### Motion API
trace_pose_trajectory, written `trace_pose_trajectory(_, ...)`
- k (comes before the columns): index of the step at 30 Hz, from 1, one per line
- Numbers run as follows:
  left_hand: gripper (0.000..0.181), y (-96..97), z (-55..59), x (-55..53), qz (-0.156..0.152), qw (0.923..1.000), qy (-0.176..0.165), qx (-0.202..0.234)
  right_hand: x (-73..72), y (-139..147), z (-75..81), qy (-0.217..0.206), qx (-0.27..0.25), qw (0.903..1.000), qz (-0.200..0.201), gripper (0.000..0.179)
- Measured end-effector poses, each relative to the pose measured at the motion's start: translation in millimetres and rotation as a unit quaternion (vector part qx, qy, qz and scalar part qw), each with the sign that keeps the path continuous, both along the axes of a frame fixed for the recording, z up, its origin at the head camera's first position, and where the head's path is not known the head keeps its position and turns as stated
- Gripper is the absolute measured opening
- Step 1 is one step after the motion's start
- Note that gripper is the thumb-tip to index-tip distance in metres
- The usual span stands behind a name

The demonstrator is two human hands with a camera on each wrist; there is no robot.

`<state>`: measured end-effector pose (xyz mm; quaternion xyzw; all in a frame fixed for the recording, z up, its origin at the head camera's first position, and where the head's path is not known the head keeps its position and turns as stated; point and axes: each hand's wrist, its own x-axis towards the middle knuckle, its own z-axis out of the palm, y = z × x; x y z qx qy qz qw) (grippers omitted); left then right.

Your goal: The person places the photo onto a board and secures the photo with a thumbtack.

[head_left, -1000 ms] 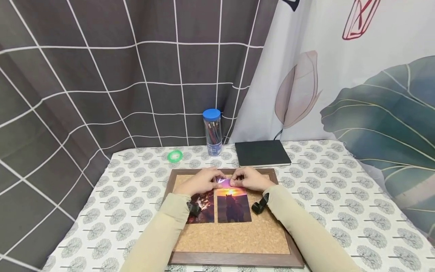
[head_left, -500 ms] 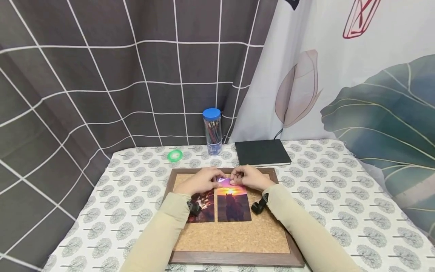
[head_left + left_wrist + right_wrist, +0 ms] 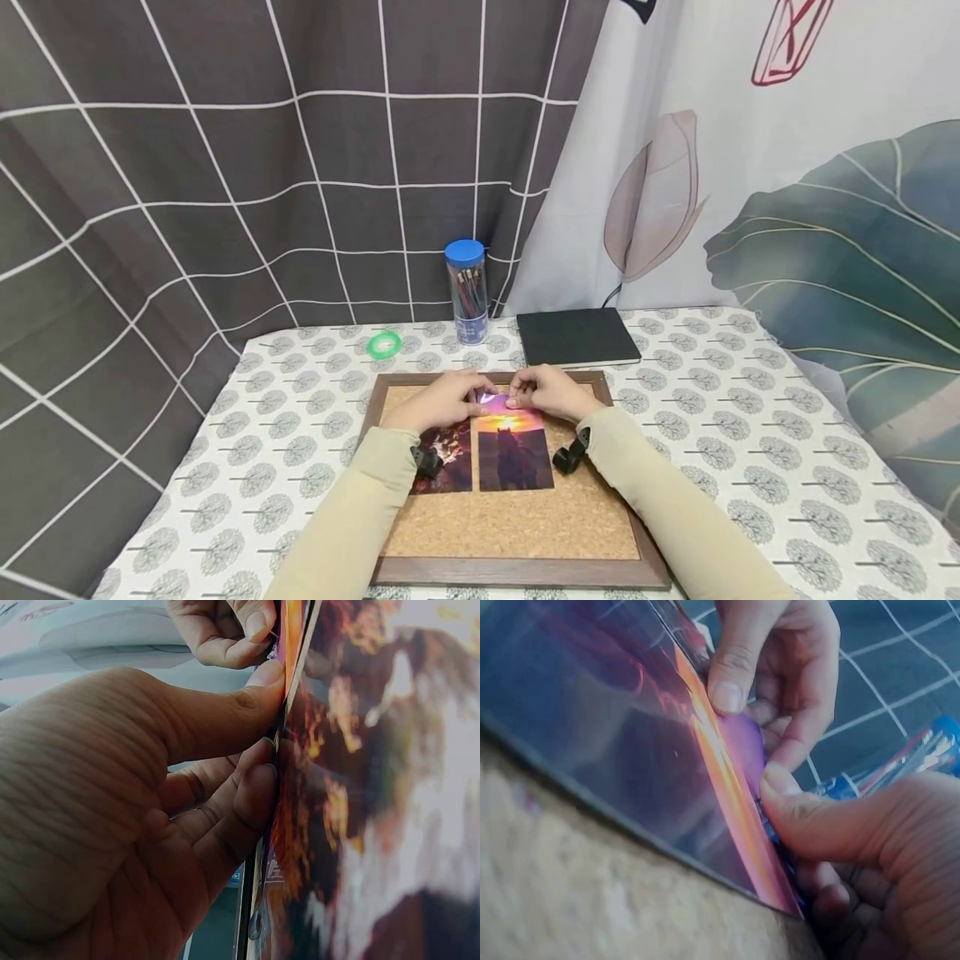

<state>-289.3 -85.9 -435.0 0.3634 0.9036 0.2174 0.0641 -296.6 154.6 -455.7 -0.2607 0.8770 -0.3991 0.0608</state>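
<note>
On a wood-framed corkboard (image 3: 517, 533) lies a photo of a dark horse against a sunset (image 3: 516, 457). My left hand (image 3: 444, 400) pinches its purple top edge near the left corner, thumb on the face. Toward the right corner, my right hand (image 3: 551, 393) pinches the same edge, its thumb (image 3: 817, 817) over the print and its other fingers curled beneath. In the right wrist view the photo's top bows up between the hands. A second, dark reddish photo (image 3: 453, 458) lies to the left, partly covered by my left hand and wrist camera.
Beyond the board stand a blue-lidded clear tube of pencils (image 3: 468, 292) and a black notebook (image 3: 577, 337). A green tape roll (image 3: 384, 345) lies at the back left. Tree-patterned cloth (image 3: 750, 467) covers the table, with curtains behind.
</note>
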Motion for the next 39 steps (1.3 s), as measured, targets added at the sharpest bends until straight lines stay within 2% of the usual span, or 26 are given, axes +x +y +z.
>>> trace_pose_trajectory(7,0.030,-0.3,0.6,0.5,-0.002,1.0000,-0.001,0.004,-5.1,5.0,-5.4,-0.004,-0.006,0.9997,0.023,0.012)
trace_pose_trajectory(12,0.030,-0.5,2.2,2.1,-0.005,1.0000,0.004,0.004,-4.0,6.8,-2.7,-0.015,-0.008,0.9991,0.039,0.009)
trace_pose_trajectory(21,0.031,0.3,1.4,1.5,-0.005,0.9999,0.008,-0.004,-3.5,6.1,-1.3,-0.022,-0.009,0.9992,0.032,0.010)
trace_pose_trajectory(27,0.030,-0.4,0.1,3.0,0.002,1.0000,-0.007,0.006,-2.7,6.1,-2.2,-0.024,-0.014,0.9989,0.036,0.009)
trace_pose_trajectory(39,0.030,-0.5,-1.0,-0.3,-0.001,1.0000,-0.001,0.004,-2.5,5.3,-0.9,-0.019,-0.020,0.9992,0.031,0.010)
